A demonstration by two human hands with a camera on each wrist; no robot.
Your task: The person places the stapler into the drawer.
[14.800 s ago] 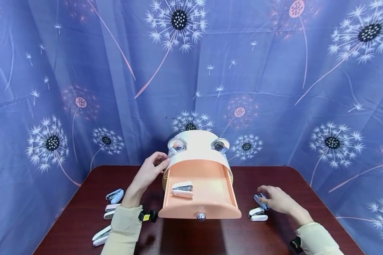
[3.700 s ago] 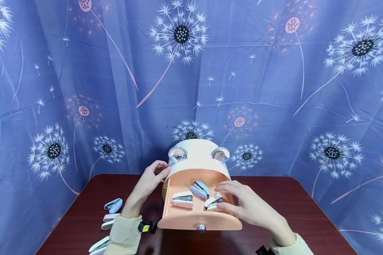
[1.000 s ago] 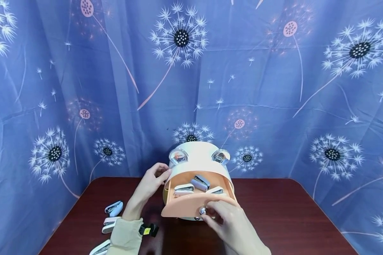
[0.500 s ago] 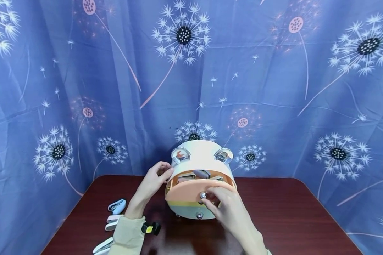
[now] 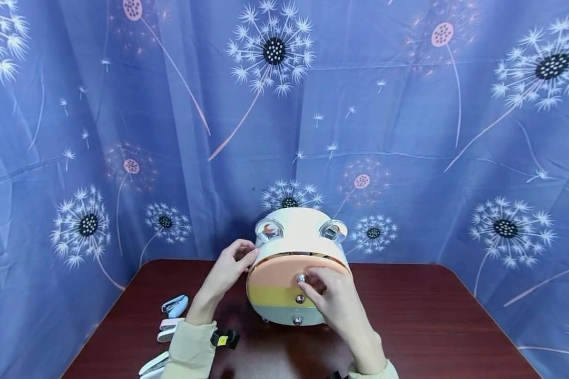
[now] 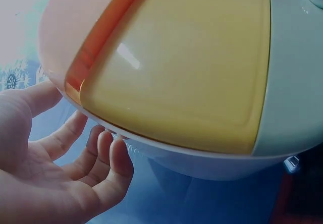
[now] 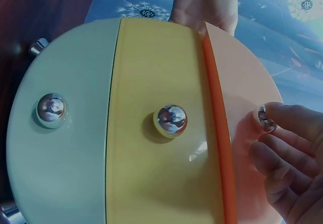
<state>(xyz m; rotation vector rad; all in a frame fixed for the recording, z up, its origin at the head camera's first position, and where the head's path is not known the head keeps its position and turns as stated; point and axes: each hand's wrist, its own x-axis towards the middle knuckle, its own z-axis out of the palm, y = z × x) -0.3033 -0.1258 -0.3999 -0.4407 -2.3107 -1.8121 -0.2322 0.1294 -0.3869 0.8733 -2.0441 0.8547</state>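
A rounded white drawer box (image 5: 296, 223) with two chrome ring ears stands on the table. Its front has a peach top drawer (image 5: 272, 271), a yellow middle drawer (image 5: 275, 296) and a pale green bottom drawer (image 5: 275, 314). My right hand (image 5: 339, 302) pinches the top drawer's chrome knob (image 7: 265, 119) between thumb and fingers. That drawer stands slightly proud of the yellow one, its orange edge (image 7: 217, 113) showing in the right wrist view. My left hand (image 5: 225, 273) touches the box's left side with loosely bent fingers (image 6: 121, 156). The staplers inside the drawer are hidden.
Left of my left forearm lie a blue stapler (image 5: 175, 305), a pink and white stapler (image 5: 168, 330) and a white stapler (image 5: 154, 365), partly behind the sleeve. A blue dandelion-print curtain (image 5: 408, 131) hangs behind the dark red table (image 5: 431, 321).
Earlier, a blue and a white stapler went from the table's right side into the drawer beside another. My right hand then pushed the drawer in by its knob. My left hand stayed put.
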